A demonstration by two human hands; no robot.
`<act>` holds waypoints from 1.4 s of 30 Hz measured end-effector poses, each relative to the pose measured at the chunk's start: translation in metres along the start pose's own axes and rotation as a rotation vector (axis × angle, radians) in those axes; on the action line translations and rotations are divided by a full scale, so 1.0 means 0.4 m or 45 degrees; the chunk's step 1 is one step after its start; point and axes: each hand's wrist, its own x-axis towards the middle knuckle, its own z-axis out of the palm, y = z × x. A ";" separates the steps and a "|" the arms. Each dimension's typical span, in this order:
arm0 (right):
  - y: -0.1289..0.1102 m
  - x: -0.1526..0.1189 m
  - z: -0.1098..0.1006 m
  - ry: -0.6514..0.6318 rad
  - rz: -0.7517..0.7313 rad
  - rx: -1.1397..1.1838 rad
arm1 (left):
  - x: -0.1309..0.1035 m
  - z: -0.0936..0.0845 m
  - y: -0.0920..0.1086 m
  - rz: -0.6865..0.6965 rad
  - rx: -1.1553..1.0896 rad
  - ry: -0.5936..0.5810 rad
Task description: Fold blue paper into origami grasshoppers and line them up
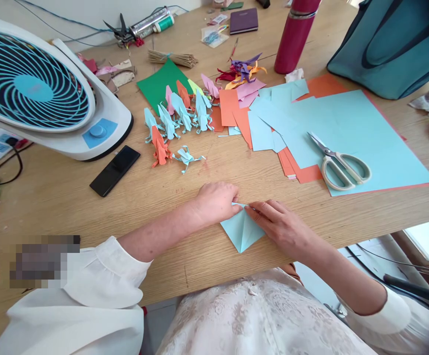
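Note:
A light-blue sheet of origami paper (241,231) lies on the wooden table close to my body, one corner pointing at me and a crease running down its middle. My left hand (219,202) pinches its far edge, thumb on the paper and fingers curled. From the other side, my right hand (275,219) presses thumb and fingertips on that same edge, close to the left thumb. Part of the paper is hidden under both hands. Beyond them stand several folded paper figures, among them an orange one (159,148) and a small light-blue one (186,157).
A white fan (103,125) stands at the left, with a black phone (115,171) before it. Scissors (342,165) rest on large light-blue paper (377,133) at the right. Farther back are a dark red bottle (295,39), a teal bag (391,49) and green paper (164,81).

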 end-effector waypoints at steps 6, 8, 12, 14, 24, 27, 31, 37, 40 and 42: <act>-0.011 0.008 -0.004 -0.058 0.072 0.036 | -0.009 -0.019 -0.027 -0.012 -0.043 -0.097; -0.018 0.016 -0.005 0.017 0.126 0.066 | -0.013 -0.022 -0.041 -0.011 -0.091 -0.111; -0.033 0.023 0.003 0.165 0.179 0.036 | -0.024 -0.017 -0.068 -0.041 -0.207 -0.059; -0.038 0.022 0.010 0.180 0.170 -0.017 | -0.031 -0.009 -0.081 -0.074 -0.307 0.009; -0.050 0.014 0.024 0.183 0.183 -0.130 | -0.090 0.100 -0.068 -0.201 -1.273 0.509; -0.051 0.011 0.026 0.164 0.182 -0.143 | -0.100 0.138 -0.035 -0.178 -1.487 0.569; -0.051 0.007 0.029 0.145 0.178 -0.183 | -0.097 0.165 0.007 -0.193 -1.023 0.812; -0.051 0.003 0.029 0.146 0.187 -0.188 | -0.083 0.167 0.039 -0.186 -0.537 0.938; -0.051 0.003 0.028 0.143 0.188 -0.205 | -0.080 0.171 0.043 -0.225 -0.551 0.977; -0.051 0.003 0.029 0.142 0.189 -0.216 | -0.079 0.177 0.040 -0.234 -0.559 0.997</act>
